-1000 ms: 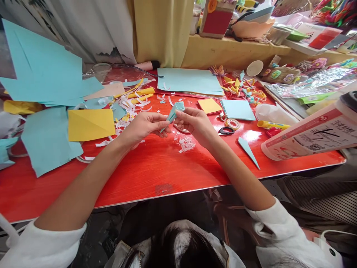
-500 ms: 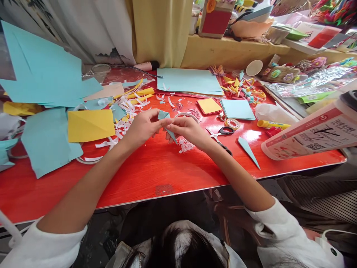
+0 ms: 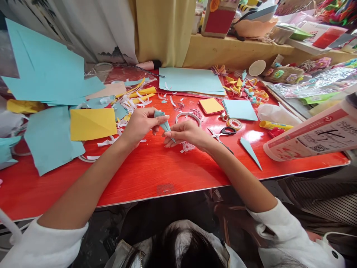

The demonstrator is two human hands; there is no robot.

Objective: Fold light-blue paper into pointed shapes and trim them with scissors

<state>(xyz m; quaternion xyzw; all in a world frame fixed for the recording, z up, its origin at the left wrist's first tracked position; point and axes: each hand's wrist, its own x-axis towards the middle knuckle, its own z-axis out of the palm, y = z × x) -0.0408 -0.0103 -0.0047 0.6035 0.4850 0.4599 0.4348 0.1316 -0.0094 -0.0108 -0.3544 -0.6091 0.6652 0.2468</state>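
Between my hands, above the red table (image 3: 131,178), is a narrow folded piece of light blue paper (image 3: 164,125). My left hand (image 3: 141,124) pinches its wide upper end between thumb and fingers. Lower down, my right hand (image 3: 185,134) grips the tapering end, whose tip pokes out below the fingers. A roll of tape (image 3: 188,115) lies just behind my right hand. To its right are scissors with black handles (image 3: 223,132) and a pointed folded blue paper (image 3: 251,152). White paper shreds (image 3: 187,146) lie under my right hand.
Large blue sheets (image 3: 52,137) and a yellow sheet (image 3: 93,124) cover the left side. At the back lie a blue paper stack (image 3: 192,80), small yellow squares (image 3: 211,106) and small blue squares (image 3: 240,110). A tall cup (image 3: 309,132) stands at the right edge.
My right hand has slid down the folded blue paper toward its pointed end, and its fingers have straightened somewhat. My left hand keeps the upper end. The whole view has shifted slightly.
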